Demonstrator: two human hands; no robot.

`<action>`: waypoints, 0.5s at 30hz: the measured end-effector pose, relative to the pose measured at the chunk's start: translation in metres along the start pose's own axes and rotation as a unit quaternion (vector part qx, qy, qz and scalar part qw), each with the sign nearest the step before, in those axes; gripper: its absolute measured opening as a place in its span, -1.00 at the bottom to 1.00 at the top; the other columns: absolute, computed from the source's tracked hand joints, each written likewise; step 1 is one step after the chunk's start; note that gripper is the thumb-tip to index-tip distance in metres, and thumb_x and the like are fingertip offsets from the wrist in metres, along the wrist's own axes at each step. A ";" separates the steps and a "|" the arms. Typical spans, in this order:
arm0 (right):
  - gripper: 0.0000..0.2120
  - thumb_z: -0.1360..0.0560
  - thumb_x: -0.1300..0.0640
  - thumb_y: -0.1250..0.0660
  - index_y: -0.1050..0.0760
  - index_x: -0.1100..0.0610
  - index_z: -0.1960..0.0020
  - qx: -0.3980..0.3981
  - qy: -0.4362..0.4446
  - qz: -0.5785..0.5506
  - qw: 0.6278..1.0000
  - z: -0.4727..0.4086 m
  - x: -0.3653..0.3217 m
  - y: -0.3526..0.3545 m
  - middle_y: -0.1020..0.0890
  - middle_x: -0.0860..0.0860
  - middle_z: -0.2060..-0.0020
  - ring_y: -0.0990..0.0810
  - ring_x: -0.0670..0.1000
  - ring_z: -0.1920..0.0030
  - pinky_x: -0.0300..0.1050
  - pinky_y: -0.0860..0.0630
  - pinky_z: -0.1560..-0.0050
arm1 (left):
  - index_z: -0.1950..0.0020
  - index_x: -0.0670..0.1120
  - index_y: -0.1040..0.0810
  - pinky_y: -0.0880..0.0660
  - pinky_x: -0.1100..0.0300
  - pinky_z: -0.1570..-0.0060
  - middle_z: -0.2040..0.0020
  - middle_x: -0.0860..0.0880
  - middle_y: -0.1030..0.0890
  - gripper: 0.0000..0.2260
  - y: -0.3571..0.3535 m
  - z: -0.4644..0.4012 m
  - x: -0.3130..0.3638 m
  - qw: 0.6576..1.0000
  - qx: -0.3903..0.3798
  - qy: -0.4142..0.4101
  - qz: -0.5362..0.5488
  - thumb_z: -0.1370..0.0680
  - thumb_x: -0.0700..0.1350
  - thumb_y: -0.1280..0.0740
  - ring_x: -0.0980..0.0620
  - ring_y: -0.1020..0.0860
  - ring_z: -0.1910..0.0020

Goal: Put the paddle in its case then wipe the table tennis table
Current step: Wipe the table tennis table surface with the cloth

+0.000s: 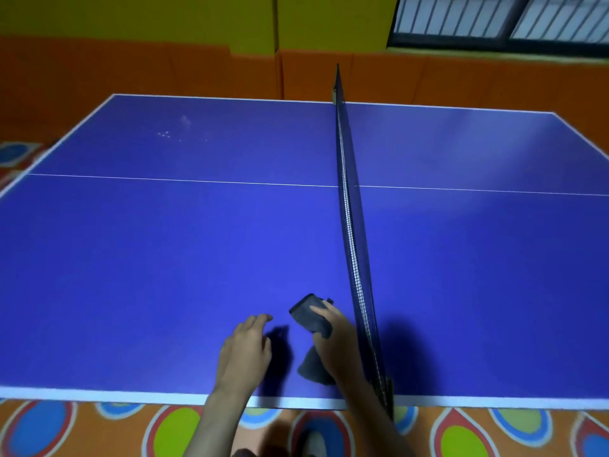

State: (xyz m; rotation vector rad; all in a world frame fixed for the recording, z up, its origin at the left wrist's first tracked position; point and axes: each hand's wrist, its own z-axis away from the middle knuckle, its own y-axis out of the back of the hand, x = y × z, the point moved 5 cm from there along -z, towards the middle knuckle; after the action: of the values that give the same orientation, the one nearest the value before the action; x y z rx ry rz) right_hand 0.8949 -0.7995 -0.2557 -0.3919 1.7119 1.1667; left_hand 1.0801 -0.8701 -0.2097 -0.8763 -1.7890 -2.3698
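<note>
The right hand [333, 338] grips a dark grey soft cloth [311, 316] on the blue table tennis table [164, 258], just beside the black mesh net [351, 245]. The left hand [245, 352] is over the table with relaxed fingers and holds nothing. The paddle and its case are not in view.

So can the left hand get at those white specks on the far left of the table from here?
Probably not: the specks lie near the far edge, well beyond the left hand. Nothing blocks the way; they just look too far.
</note>
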 end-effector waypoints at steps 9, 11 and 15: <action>-0.41 -0.37 0.55 -0.34 -0.63 0.14 -0.32 -0.015 -0.075 0.015 0.997 -0.025 0.023 -0.051 -0.46 -0.17 -0.36 -0.42 -0.21 -0.38 -0.58 -0.16 -0.36 | -0.26 -0.03 -0.61 -0.59 -0.06 -0.06 -0.14 -0.03 -0.67 -0.56 -0.008 -0.065 -0.037 0.999 -0.008 -0.048 0.016 -0.43 -0.12 -0.17 -0.16 -0.63 -0.12; -0.39 -0.34 0.54 -0.34 -0.63 0.15 -0.32 -0.009 -0.076 0.028 0.997 -0.033 0.025 -0.059 -0.44 -0.23 -0.34 -0.42 -0.18 -0.38 -0.56 -0.15 -0.39 | -0.25 -0.03 -0.62 -0.60 -0.06 -0.05 -0.12 -0.04 -0.68 -0.56 -0.010 -0.083 -0.048 0.998 -0.009 -0.063 0.013 -0.42 -0.13 -0.19 -0.16 -0.65 -0.09; -0.39 -0.33 0.48 -0.36 -0.60 0.17 -0.35 0.013 -0.095 0.051 0.994 -0.070 0.037 -0.072 -0.47 -0.15 -0.35 -0.44 -0.04 -0.43 -0.49 -0.16 -0.45 | -0.23 -0.01 -0.63 -0.60 -0.06 -0.01 -0.08 -0.04 -0.70 -0.50 -0.006 -0.130 -0.062 0.995 0.018 -0.088 0.031 -0.41 -0.08 -0.06 -0.15 -0.66 -0.05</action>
State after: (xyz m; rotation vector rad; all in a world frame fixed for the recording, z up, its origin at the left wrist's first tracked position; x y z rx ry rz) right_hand 0.8909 -0.8842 -0.3214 -0.1737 1.5944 1.2142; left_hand 1.0770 -1.0033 -0.2655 -1.1511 -1.8292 -2.2784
